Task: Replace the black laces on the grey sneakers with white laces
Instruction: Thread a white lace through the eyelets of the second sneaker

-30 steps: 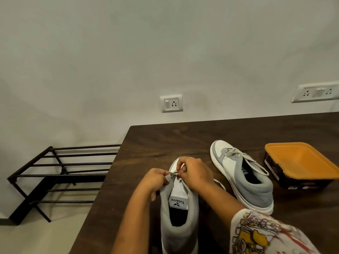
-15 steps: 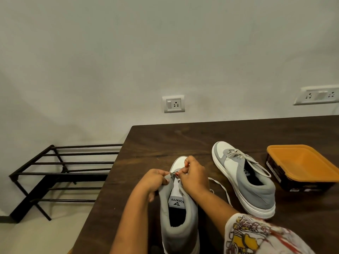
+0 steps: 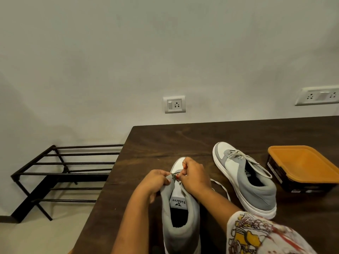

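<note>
Nearest me, at 6 o'clock, the grey sneaker (image 3: 180, 226) stands on the counter (image 3: 165, 140) with its heel toward me and its toe pointing to 12, so the tongue and eyelet rows face up where I can see them. My printed sleeve (image 3: 266, 233) shows at 4 o'clock. Both forearms reach in from below and meet over the front of the tongue. My left grip (image 3: 156, 182) comes in from 7 o'clock with the fingers curled, thumb and forefinger pinching the grey edge of the upper. I judge it holds that flap out and steady so the eyelet is easy to hit. My right grip (image 3: 195, 177) comes in from 5 o'clock, knuckles up and wrist bent down, fingers bunched and closed on a thin tip that I take to be the end of the white lace (image 3: 222, 185). The tip itself is too small to tell its colour. The slack trails out from under that hand toward 3 o'clock, loose on the counter and clear of the work. Farther off, at 2 o'clock, the other sneaker (image 3: 244, 180) lies well apart, already carrying pale laces, so this looks like the second shoe. Beyond it, at 3 o'clock, sits a dark box with an orange lid (image 3: 302, 165). At 9 o'clock, off the counter, a black metal rack (image 3: 64, 173) stands by the wall.
</note>
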